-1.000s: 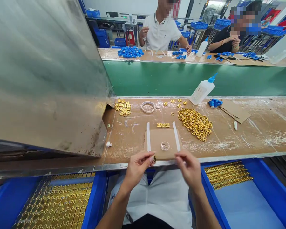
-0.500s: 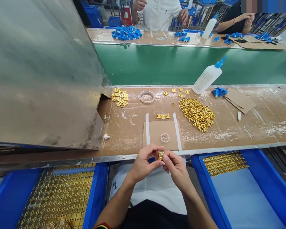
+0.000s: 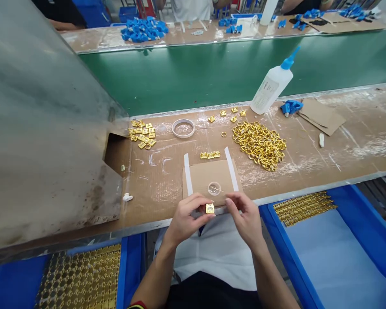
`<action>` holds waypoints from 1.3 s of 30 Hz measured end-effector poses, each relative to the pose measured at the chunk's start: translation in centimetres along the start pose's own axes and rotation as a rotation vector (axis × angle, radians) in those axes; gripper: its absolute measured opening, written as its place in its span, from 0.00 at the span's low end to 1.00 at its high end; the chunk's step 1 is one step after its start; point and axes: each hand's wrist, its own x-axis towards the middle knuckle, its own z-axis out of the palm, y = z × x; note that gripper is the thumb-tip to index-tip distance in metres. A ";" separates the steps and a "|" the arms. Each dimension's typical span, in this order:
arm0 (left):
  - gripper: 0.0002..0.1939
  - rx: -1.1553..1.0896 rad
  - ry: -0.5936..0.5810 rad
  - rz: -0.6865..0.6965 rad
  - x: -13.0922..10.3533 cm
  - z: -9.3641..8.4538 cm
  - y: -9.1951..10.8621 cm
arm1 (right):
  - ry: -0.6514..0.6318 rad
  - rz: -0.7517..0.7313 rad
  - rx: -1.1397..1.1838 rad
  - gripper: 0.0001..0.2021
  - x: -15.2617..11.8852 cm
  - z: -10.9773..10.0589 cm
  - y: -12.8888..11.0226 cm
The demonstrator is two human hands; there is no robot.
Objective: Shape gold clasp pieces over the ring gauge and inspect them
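Observation:
Between the thumb and fingers of my left hand (image 3: 190,216) is a small square gold metal piece (image 3: 209,208), held just over the table's front edge. My right hand (image 3: 246,218) is apart from it on the right, its thumb and fingers loosely spread with nothing visible in them. Beyond my hands, a small round clear dish (image 3: 214,188) with a thin stick across it sits on a cardboard sheet (image 3: 197,175) taped down by white strips. A short row of gold pieces (image 3: 210,155) lies just behind the sheet.
A heap of gold rings (image 3: 260,145), a tilted bottle (image 3: 272,88) and a tape roll (image 3: 183,128) are on the table. More gold pieces (image 3: 143,134) lie beside a metal housing (image 3: 51,128). Blue trays (image 3: 125,266) with gold strips flank my lap. Co-workers sit opposite.
My right hand has let go of the gold piece and moved right, its fingers opening. My left hand keeps the piece. The camera view has tilted and shifted.

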 end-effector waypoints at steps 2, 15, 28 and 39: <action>0.12 0.008 -0.012 -0.024 0.1 -0.1 -0.1 | -0.017 -0.007 0.023 0.17 0.8 -0.5 0.5; 0.09 0.037 0.043 0.007 -0.5 0.2 0.0 | -0.056 -0.405 -0.227 0.09 4.4 0.6 0.0; 0.08 0.062 0.047 -0.152 -0.6 0.8 0.5 | 0.018 -0.560 -0.370 0.11 4.6 1.2 0.2; 0.09 0.116 0.119 -0.178 -0.3 1.7 0.3 | 0.117 -0.171 0.116 0.11 4.1 1.2 0.7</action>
